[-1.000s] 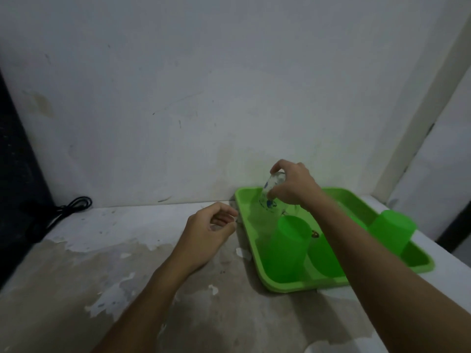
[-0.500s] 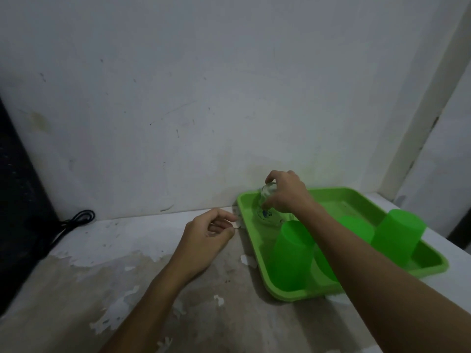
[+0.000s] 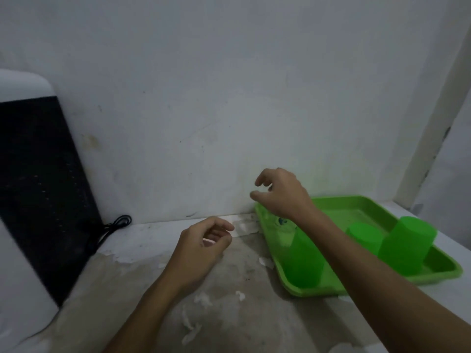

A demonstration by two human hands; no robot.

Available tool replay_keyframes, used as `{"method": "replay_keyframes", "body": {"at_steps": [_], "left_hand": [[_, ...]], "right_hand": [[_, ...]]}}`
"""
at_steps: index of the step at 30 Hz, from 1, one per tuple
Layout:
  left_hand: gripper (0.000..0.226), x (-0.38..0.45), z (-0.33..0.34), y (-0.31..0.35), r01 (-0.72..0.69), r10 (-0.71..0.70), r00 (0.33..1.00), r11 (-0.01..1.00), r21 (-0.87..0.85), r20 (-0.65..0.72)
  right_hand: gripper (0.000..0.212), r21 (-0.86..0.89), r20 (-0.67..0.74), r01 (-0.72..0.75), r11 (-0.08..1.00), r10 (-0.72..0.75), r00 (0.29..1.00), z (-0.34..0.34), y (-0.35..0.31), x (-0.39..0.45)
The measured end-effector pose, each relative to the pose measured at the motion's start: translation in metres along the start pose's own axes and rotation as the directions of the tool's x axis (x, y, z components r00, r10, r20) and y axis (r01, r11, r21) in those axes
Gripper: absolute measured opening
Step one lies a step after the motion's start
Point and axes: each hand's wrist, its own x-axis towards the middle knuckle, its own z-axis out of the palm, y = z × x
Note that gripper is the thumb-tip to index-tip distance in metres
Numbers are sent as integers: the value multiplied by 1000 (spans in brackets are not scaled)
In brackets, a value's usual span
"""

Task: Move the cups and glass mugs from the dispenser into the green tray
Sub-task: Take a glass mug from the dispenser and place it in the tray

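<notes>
The green tray (image 3: 356, 207) lies at the right on the counter. Three green cups stand upside down in it: one at the near left (image 3: 303, 261), one in the middle (image 3: 364, 235), one at the right (image 3: 405, 243). A clear glass mug (image 3: 283, 222) with a blue print stands in the tray's far left corner, partly hidden by my right forearm. My right hand (image 3: 280, 192) hovers above the mug, fingers apart, holding nothing. My left hand (image 3: 204, 243) floats over the counter left of the tray, loosely curled and empty. The dispenser (image 3: 38, 194), black and white, fills the left edge.
A black cable (image 3: 112, 228) lies coiled by the dispenser's foot against the wall. The counter surface (image 3: 229, 314) is worn, with flaking white paint. A white wall stands right behind the tray, and a pale corner post (image 3: 433, 123) rises at the right.
My right hand set the glass mug down in the tray's far left corner and let go, lifting up and left. The view swung left, so the dispenser came into sight.
</notes>
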Motion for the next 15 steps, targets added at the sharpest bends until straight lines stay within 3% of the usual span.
{"method": "replay_keyframes", "body": {"at_steps": [4,15], "left_hand": [[18,-25,-37,18,-26,29,999,996,84,-33],[15,-133,-140,33,-17,69,968,977,212,-243]], "right_hand": [[12,246,67,66,967,-85,994,5,-47,-27],[8,472,280,156,868,-315,907,59,-147,-108]]}}
